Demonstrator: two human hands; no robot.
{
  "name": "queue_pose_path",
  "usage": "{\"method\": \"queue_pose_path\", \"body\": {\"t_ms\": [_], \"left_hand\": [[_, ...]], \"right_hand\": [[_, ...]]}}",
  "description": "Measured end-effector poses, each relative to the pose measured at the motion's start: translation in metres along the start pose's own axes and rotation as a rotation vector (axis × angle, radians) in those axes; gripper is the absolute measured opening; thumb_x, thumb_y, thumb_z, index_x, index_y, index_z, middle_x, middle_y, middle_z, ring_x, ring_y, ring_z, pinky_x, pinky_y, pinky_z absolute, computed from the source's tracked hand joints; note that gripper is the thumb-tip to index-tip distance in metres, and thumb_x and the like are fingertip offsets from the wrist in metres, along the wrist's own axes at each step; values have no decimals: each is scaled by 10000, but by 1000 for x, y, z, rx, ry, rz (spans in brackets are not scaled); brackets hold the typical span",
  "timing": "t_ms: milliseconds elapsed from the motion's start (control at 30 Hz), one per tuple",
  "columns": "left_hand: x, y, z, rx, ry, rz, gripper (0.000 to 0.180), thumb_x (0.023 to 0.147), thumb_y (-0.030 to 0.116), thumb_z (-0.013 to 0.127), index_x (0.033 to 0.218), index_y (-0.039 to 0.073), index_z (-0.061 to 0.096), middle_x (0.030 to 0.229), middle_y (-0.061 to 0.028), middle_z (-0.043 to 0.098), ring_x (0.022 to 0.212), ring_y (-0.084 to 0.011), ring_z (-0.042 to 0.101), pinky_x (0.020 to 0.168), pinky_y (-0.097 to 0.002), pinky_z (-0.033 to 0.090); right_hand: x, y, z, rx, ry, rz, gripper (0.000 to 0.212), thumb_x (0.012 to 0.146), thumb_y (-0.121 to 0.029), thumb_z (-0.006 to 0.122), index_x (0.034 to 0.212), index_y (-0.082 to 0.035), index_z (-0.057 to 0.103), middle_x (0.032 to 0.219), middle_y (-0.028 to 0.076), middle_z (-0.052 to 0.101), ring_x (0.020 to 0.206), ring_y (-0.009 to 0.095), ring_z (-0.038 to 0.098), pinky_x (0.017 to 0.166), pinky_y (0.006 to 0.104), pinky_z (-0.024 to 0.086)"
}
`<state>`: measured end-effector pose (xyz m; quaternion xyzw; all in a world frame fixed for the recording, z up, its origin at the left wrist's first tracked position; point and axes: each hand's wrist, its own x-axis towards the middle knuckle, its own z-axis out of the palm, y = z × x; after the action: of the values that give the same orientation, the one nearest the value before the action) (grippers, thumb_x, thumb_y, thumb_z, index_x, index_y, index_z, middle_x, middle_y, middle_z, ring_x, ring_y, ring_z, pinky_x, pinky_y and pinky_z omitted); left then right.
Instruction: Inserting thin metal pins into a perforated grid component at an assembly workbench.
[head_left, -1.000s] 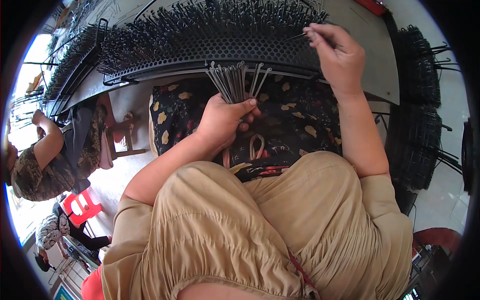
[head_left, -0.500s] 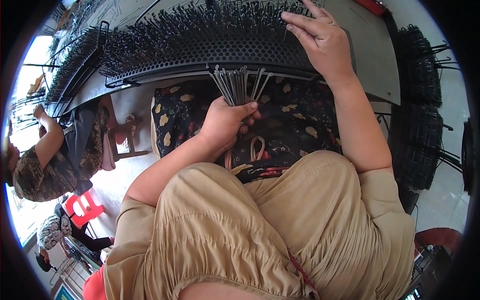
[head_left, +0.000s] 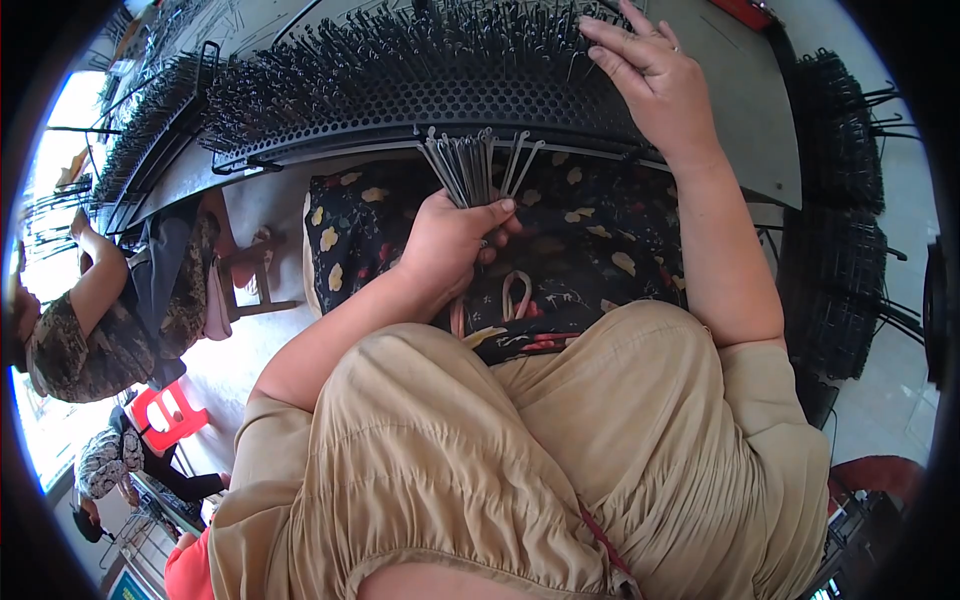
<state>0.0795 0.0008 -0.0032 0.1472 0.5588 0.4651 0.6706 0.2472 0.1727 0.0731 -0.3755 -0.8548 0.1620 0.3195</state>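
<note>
In my left hand (head_left: 450, 235), closed in front of my lap, is an upright bundle of thin metal rods (head_left: 465, 172) with small looped ends. A few of the rods fan out to the right, and their lower ends are hidden by my fingers. My right hand (head_left: 655, 90) hovers by the right end of a black perforated rack (head_left: 400, 105). Its fingers are stretched out, thumb and forefinger apart, and nothing shows between them. Many dark rods (head_left: 330, 70) with hooked or looped tips stand densely in that rack.
Another filled rack (head_left: 155, 130) stands to the left on the grey table (head_left: 750, 120). Black racks of wire pieces (head_left: 840, 280) line the right side. A patterned dark cloth (head_left: 370, 220) covers my lap. Two people are at the left, near a red stool (head_left: 170, 415).
My right hand has shifted slightly right and down, away from the rods at the rack's edge. My left hand and its bundle have hardly moved.
</note>
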Motion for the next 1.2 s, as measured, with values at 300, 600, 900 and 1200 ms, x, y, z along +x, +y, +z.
{"method": "queue_pose_path", "body": {"t_ms": [300,600,900,1200], "left_hand": [[-1,1,4,13,-31,12,60,873,84,648,889,33,621,741,-53,642,597,-92,550,485,-212,417],[-5,4,10,-11,-31,97,60,884,87,645,915,48,612,757,-47,632,629,-94,547,492,-195,388],[-6,7,13,86,-111,66,64,900,96,636,925,39,622,782,-54,658,626,-72,565,498,-198,427],[-1,3,11,83,-93,-20,68,901,106,629,914,40,627,771,-46,651,630,-80,556,502,-210,419]], "right_hand": [[-3,21,32,490,419,-568,211,841,-119,698,1042,-59,723,1140,90,687,1289,342,484,1104,515,291],[-60,-18,26,690,-127,346,309,885,-8,645,1193,-22,621,938,88,698,818,104,641,721,224,524],[-57,7,18,1075,46,559,164,871,-33,645,1033,-10,631,910,129,708,749,182,693,610,241,536],[-36,50,-2,730,496,88,150,886,48,627,1035,59,618,946,167,693,845,200,689,733,268,571]]}}
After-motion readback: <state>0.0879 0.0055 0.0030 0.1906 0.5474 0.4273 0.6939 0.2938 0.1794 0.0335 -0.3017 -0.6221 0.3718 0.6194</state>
